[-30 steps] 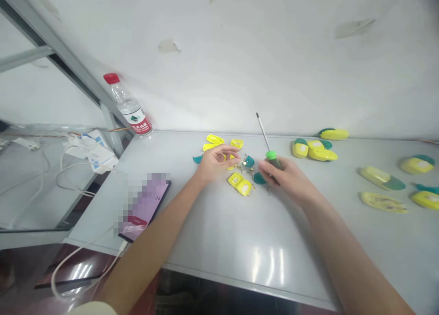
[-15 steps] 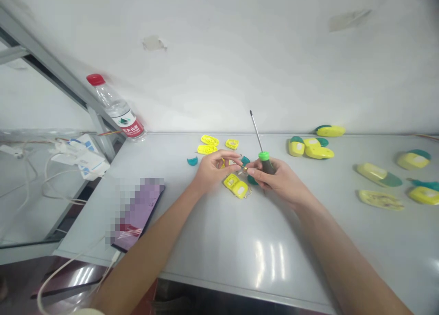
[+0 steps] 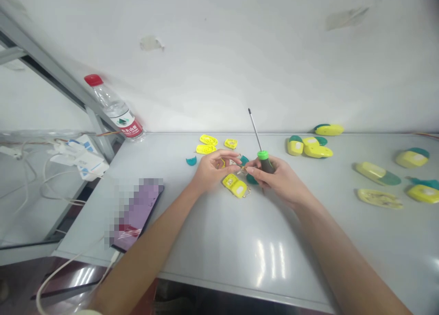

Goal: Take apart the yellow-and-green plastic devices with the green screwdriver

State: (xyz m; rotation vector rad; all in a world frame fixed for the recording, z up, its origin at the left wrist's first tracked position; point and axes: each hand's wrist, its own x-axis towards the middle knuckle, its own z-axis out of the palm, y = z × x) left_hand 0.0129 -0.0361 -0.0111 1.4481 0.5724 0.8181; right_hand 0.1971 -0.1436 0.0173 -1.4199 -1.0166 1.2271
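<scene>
My right hand [image 3: 276,178] is shut around a screwdriver [image 3: 265,165] with a dark handle, green cap and thin steel shaft pointing up. Its fingertips nearly meet those of my left hand [image 3: 213,171] above the table. A tiny brass-coloured part [image 3: 243,168] shows between the fingertips, and I cannot tell which hand holds it. Just below lies a yellow plastic shell [image 3: 235,186] with a thin wire. Other yellow shells [image 3: 206,149] and teal pieces [image 3: 191,160] lie around my hands.
Finished yellow-and-teal pieces [image 3: 310,148] stand on the right of the pale grey table [image 3: 240,242]. A water bottle [image 3: 115,114] lies at the back left. A phone [image 3: 137,214] with a purple screen sits near the left edge, with white cables [image 3: 44,182] beyond.
My hands have drawn closer together, with the right hand moving left toward the left. The whole scene has shifted slightly in view as my head moved.
</scene>
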